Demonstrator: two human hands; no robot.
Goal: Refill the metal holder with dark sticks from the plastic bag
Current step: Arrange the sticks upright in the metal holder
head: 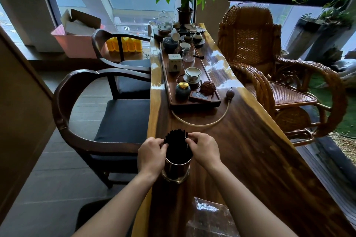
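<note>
A shiny metal holder stands near the left edge of the long wooden table. A thick bundle of dark sticks stands upright in it, the tips fanning out above the rim. My left hand pinches the bundle from the left with curled fingers. From the right, my right hand pinches the same bundle near its top. The clear plastic bag lies flat on the table close to me, under my right forearm; what it holds cannot be made out.
A wooden tea tray with cups, jars and a glass pitcher sits beyond the holder, and a beige hose curls in front of it. Dark wooden armchairs stand left of the table; a rattan rocking chair stands right.
</note>
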